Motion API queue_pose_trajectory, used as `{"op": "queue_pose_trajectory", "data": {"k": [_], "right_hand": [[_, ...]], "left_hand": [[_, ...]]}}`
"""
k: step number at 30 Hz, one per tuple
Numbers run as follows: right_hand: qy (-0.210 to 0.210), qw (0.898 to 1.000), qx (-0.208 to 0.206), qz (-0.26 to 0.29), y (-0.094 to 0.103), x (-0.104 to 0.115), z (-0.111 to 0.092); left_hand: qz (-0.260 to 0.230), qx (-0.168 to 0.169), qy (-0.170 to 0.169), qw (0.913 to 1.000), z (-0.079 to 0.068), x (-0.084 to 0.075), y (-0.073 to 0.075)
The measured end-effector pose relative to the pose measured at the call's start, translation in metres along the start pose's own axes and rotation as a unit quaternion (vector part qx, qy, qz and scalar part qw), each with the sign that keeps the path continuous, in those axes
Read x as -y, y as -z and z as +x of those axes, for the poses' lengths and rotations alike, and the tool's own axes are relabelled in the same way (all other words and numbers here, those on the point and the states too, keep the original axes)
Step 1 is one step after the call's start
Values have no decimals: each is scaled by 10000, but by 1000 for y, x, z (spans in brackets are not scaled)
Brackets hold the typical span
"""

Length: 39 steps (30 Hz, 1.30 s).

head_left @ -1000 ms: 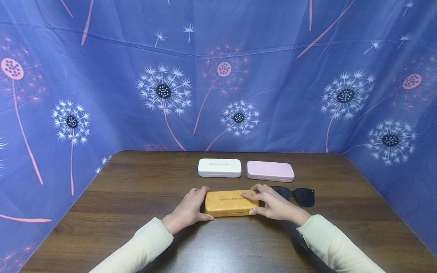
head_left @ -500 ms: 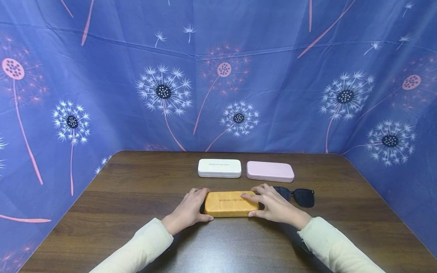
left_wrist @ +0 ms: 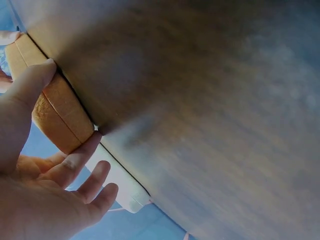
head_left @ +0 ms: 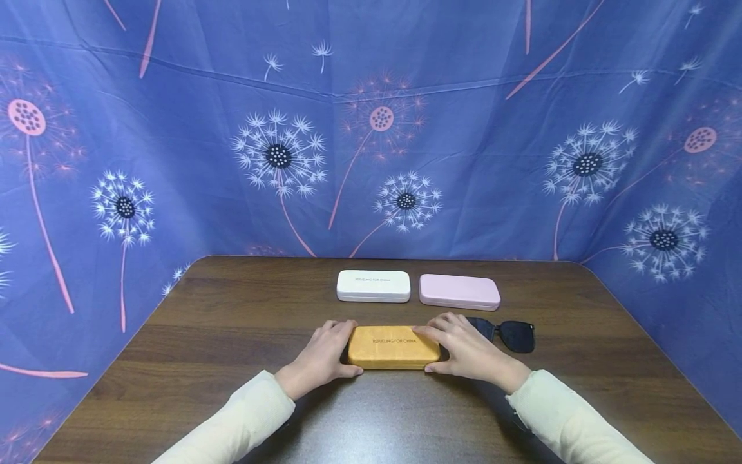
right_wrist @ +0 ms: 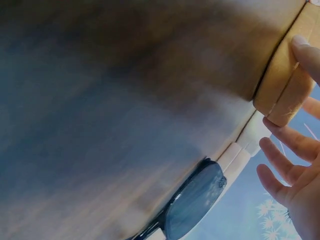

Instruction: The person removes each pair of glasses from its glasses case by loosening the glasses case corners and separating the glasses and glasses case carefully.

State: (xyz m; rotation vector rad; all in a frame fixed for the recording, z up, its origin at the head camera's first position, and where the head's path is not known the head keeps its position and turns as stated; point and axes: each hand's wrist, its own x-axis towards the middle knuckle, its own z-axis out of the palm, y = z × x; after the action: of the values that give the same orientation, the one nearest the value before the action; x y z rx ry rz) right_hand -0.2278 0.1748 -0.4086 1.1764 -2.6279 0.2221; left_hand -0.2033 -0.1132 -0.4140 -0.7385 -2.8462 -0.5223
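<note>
A yellow-orange glasses case point(head_left: 388, 354) with dark lettering on its closed lid lies near the middle of the table. My left hand point(head_left: 321, 359) grips its left end, thumb at the near edge and fingers round the far side. At the opposite end my right hand point(head_left: 466, 349) holds the case, thumb on the near face and a finger across the lid's corner. In the left wrist view the seam of the orange case point(left_wrist: 60, 112) runs closed along its side. Black sunglasses point(head_left: 517, 336) lie just beyond the right hand, which partly hides them.
Behind the orange case sit a white glasses case point(head_left: 373, 287) and a pink glasses case point(head_left: 459, 292), side by side and closed. The brown wooden table point(head_left: 243, 309) ends at a blue dandelion-print cloth point(head_left: 493, 129) behind and at the sides.
The right forefinger has shifted slightly on the lid, showing more of the lettering. The front seam shows less from the head view. Both hands otherwise stay at the case's ends.
</note>
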Motion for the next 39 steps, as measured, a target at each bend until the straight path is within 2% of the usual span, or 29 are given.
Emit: {"op": "queue_pose_trajectory", "data": {"k": [7,15,22,29,39], "right_hand": [[333,9989,-197,-267,3,1,0],[262,9991,-293,-167,3,3,4],[271,9992,-229,-178,0,11,13],[262,9995,-85,-128,-4,21,26],[584,9979,-134,-229,-11,41,56]], "left_hand": [[243,-19,-147,9996,0,0,0],[555,-106,-336,9978,1,3,4],[537,4,-144,9985,-3,13,9],[411,32,76,9991,-11,24,21],[758,130,288,9966,-24,47,42]]}}
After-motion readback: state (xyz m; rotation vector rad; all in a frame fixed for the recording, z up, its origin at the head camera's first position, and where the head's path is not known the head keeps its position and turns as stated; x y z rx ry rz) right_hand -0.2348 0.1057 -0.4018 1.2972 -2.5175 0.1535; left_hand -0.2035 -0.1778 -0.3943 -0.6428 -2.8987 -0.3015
